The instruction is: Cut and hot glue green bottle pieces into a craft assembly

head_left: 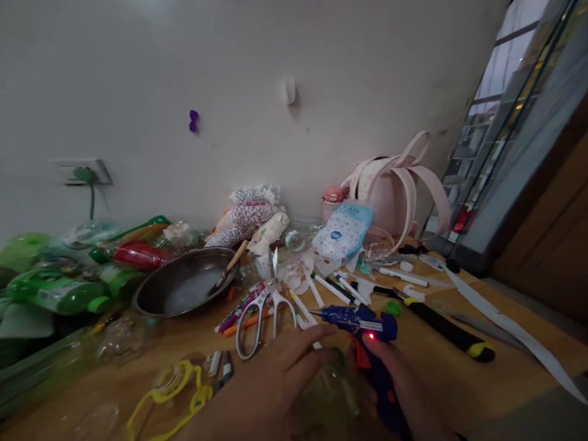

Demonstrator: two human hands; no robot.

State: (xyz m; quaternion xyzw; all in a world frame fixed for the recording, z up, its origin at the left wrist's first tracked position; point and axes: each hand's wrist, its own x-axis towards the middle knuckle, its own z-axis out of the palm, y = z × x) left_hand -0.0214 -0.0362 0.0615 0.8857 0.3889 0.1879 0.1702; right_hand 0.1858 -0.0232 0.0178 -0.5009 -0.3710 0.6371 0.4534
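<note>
My right hand (399, 373) is closed around the handle of a blue glue gun (351, 318). A red light glows on its side, the orange-red trigger (362, 355) shows by my fingers, and its nozzle points left. Low in the middle, my left hand (269, 383) is wrapped over a clear yellow-green plastic bottle piece (326, 392), which is blurred and partly hidden by my fingers. Just beyond my left hand, silver scissors (271, 294) stand with their blades slightly apart. To its left, a yellow ribbon-like strip (174, 383) curls on the wooden table (459, 386).
A metal bowl (186, 285) with a wooden-handled tool stands left of the scissors. Green plastic bottles (57, 291) crowd the far left. Markers (331, 288) lie in the middle, with a black-yellow utility knife (448, 327) at right. A pink backpack (390, 190) leans against the wall.
</note>
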